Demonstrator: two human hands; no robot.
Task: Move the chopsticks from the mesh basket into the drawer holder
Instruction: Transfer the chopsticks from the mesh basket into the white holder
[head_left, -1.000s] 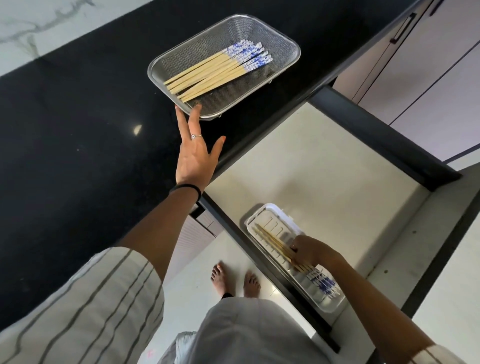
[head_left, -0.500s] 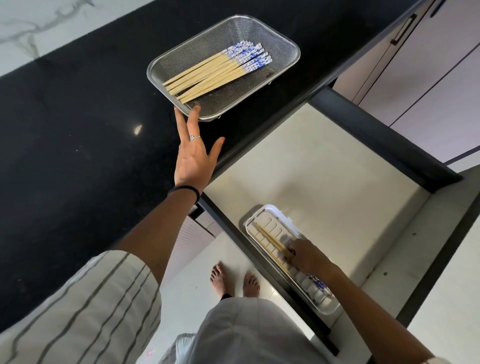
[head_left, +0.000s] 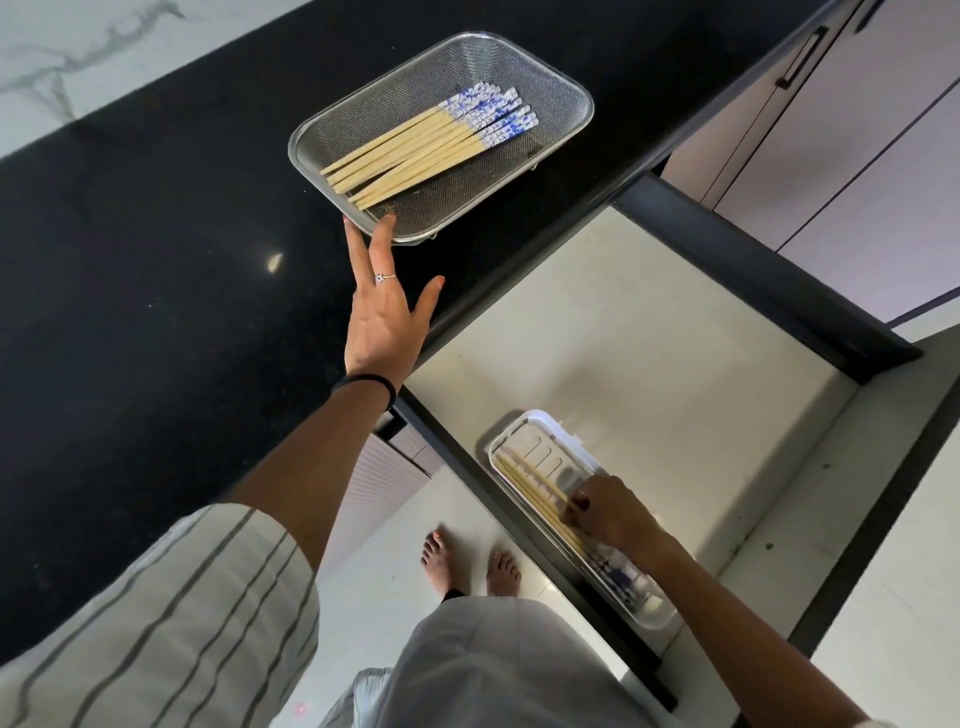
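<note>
A metal mesh basket (head_left: 550, 78) sits on the black counter and holds several wooden chopsticks (head_left: 415, 150) with blue-and-white tops. My left hand (head_left: 387, 306) is flat and open, its fingertips touching the basket's near rim. In the open drawer lies a white slotted holder (head_left: 535, 441) with a few chopsticks (head_left: 524, 480) in it. My right hand (head_left: 608, 512) rests in the holder with its fingertips on those chopsticks; whether it still grips them is unclear.
The black counter (head_left: 156, 260) stretches left, with a marble wall behind. The drawer (head_left: 649, 364) has a pale floor and dark frame rails (head_left: 753, 265). Pale cabinet doors (head_left: 857, 130) stand at the right. My bare feet (head_left: 467, 566) are on the floor below.
My right hand shifted slightly along the holder, setting the chopsticks lower into it. My left hand stayed at the basket's rim.
</note>
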